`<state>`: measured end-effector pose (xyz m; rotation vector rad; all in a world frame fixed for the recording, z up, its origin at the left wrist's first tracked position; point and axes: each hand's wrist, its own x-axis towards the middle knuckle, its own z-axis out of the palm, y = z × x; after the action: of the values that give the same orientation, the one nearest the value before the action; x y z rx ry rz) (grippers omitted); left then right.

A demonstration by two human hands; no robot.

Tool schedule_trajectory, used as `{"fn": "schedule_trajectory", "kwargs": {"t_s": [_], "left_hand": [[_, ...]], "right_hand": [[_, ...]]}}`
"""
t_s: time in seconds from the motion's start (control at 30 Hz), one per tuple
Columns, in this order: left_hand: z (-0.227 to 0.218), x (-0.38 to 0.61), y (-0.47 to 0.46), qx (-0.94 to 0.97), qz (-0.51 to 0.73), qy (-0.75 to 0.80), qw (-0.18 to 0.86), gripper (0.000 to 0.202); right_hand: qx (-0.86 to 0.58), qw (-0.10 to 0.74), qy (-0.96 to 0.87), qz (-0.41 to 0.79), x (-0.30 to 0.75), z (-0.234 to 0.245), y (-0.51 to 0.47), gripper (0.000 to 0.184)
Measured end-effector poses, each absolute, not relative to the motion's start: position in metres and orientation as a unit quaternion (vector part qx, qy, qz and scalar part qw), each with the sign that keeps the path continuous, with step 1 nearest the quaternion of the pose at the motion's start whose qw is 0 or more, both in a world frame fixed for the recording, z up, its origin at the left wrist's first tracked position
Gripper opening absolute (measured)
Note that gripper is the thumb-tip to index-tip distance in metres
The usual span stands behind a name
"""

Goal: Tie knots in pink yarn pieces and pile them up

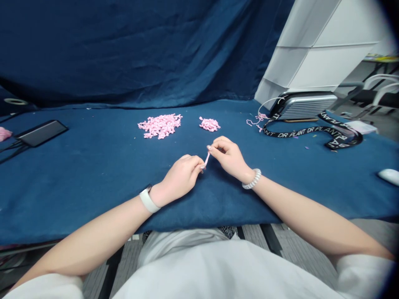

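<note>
Between my hands a short, thin pink strip (207, 159) is stretched at a slant above the blue cloth. My left hand (183, 174) pinches its lower end between thumb and fingers. Its upper end is in the fingertips of my right hand (229, 155). Whether the strip is paper, yarn or something else I cannot tell. Beyond my hands lie a larger heap of small pink pieces (160, 126), which look knotted or twisted, and a smaller heap of similar pink pieces (210, 124) to its right.
A blue cloth (93, 178) covers the table, with a blue curtain (140, 50) behind. A dark device with cables (42, 133) lies at left. On the right are a ribbed silver case (307, 106), a black lettered strap (299, 132), loose pink strands (260, 120) and a white mouse (389, 176).
</note>
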<state>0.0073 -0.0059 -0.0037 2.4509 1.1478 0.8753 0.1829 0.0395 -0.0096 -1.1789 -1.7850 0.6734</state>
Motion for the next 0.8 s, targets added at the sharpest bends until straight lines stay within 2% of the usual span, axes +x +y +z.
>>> {"fn": "schedule_trajectory", "kwargs": {"t_s": [0.2,0.43,0.67,0.8], "left_hand": [[-0.003,0.005,-0.007,0.85,0.387,0.34,0.109,0.018],[-0.005,0.004,-0.006,0.823,0.412,0.322,0.222,0.016],[-0.003,0.005,-0.005,0.816,0.434,0.348,0.16,0.013],[-0.003,0.005,-0.003,0.785,0.455,0.384,0.168,0.011]], "right_hand": [[-0.467,0.385,-0.73,0.316,0.178,-0.014,0.04,0.038],[-0.448,0.36,-0.726,0.378,0.171,-0.015,0.036,0.042],[-0.458,0.364,-0.709,0.394,0.171,-0.016,0.038,0.045],[-0.466,0.36,-0.702,0.4,0.17,-0.019,0.038,0.045]]}}
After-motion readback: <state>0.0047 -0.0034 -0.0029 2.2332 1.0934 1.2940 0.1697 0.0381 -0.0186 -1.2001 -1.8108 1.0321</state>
